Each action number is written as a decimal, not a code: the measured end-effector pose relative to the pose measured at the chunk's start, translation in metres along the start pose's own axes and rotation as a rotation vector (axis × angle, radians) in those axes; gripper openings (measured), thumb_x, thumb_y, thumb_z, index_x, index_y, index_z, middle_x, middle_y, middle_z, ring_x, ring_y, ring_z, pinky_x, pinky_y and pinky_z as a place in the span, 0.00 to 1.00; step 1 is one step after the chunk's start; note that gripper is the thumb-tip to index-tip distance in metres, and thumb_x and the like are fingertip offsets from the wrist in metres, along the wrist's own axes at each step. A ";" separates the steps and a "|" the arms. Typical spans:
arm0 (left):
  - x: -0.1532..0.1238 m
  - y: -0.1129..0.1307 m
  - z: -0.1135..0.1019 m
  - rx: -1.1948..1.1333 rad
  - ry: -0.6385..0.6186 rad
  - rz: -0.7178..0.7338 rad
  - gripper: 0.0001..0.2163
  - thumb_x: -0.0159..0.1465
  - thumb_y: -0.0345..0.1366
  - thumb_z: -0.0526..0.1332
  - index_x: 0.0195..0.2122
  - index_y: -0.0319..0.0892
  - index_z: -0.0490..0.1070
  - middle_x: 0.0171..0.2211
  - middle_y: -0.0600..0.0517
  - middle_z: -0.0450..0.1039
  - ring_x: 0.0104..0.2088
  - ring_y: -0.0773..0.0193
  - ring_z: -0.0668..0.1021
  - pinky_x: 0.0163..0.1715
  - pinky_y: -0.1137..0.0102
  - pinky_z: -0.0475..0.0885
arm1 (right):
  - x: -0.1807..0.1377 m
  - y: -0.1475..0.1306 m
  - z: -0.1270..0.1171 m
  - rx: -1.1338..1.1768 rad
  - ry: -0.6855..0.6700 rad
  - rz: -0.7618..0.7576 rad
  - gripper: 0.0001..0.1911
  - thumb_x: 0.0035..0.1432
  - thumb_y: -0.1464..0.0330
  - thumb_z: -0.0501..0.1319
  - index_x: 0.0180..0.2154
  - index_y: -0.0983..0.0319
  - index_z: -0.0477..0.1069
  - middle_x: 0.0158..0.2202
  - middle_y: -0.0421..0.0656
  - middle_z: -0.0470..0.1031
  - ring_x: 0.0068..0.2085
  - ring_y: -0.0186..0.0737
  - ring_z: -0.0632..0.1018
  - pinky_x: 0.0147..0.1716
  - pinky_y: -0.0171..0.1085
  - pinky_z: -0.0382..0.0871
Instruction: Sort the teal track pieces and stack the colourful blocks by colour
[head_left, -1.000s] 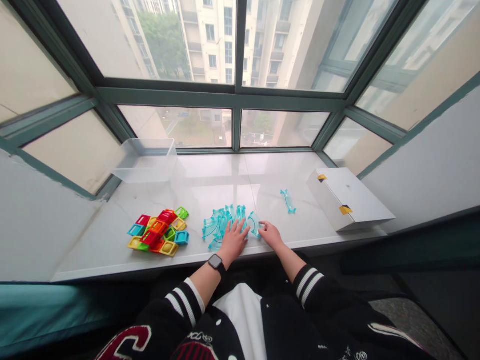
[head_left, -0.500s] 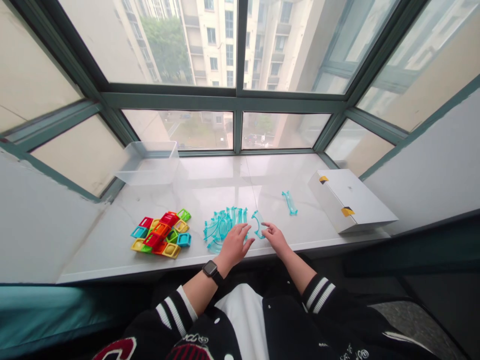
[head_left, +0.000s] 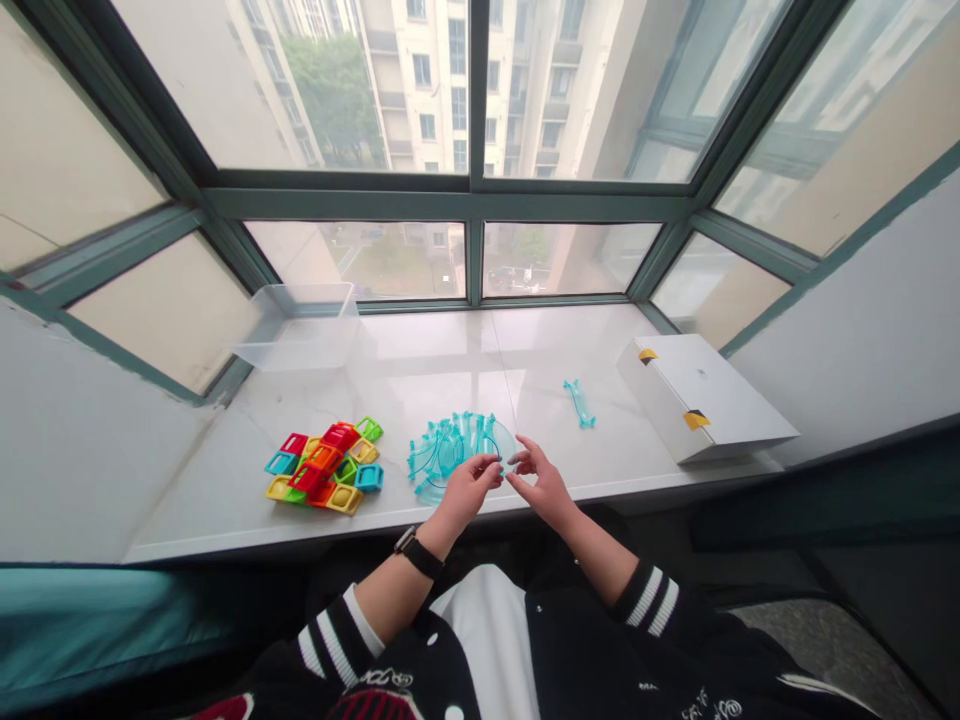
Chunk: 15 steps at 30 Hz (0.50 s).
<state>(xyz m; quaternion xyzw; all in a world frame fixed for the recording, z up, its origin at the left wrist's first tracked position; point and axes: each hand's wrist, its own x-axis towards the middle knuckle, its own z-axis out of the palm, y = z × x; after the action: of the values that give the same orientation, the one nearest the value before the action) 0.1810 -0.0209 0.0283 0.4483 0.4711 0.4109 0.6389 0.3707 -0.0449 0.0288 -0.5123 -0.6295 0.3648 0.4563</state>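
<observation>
A heap of clear teal curved track pieces (head_left: 446, 447) lies on the white marble sill (head_left: 450, 370) in front of me. My left hand (head_left: 469, 487) and my right hand (head_left: 538, 478) are raised just above the sill's front edge. Together they pinch one curved teal piece (head_left: 501, 445) between their fingertips, one hand at each end. A black watch sits on my left wrist. Further right, a single teal track piece (head_left: 579, 402) lies by itself.
A pile of colourful square frame tiles (head_left: 324, 466) sits to the left of the teal heap. A clear plastic bin (head_left: 298, 324) stands at the back left. A white cardboard box (head_left: 701, 395) lies at the right end of the sill.
Both hands lifted off the sill and drew towards me. The curved piece that lay beside the heap is now held up between them.
</observation>
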 end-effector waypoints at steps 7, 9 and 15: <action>-0.005 0.009 0.006 -0.133 0.046 -0.037 0.26 0.56 0.53 0.76 0.47 0.39 0.79 0.40 0.45 0.82 0.40 0.56 0.85 0.51 0.54 0.82 | -0.007 -0.008 -0.004 -0.097 -0.039 -0.173 0.15 0.66 0.67 0.64 0.54 0.52 0.76 0.45 0.42 0.79 0.40 0.40 0.80 0.46 0.43 0.77; -0.005 0.010 0.007 -0.144 0.040 -0.041 0.26 0.56 0.53 0.76 0.48 0.39 0.79 0.40 0.45 0.82 0.40 0.56 0.85 0.52 0.54 0.82 | -0.006 -0.009 -0.005 -0.121 -0.023 -0.199 0.13 0.67 0.68 0.63 0.52 0.54 0.77 0.44 0.43 0.80 0.41 0.41 0.80 0.45 0.43 0.77; -0.004 0.012 0.010 -0.118 0.030 -0.041 0.28 0.56 0.54 0.76 0.50 0.39 0.79 0.38 0.46 0.81 0.40 0.57 0.85 0.51 0.55 0.81 | -0.006 -0.006 -0.006 -0.236 0.018 -0.275 0.13 0.68 0.71 0.61 0.52 0.55 0.77 0.43 0.44 0.78 0.43 0.44 0.78 0.47 0.45 0.77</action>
<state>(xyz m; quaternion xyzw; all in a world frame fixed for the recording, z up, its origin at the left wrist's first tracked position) 0.1885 -0.0237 0.0422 0.3939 0.4645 0.4316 0.6654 0.3747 -0.0517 0.0348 -0.4746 -0.7281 0.2178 0.4441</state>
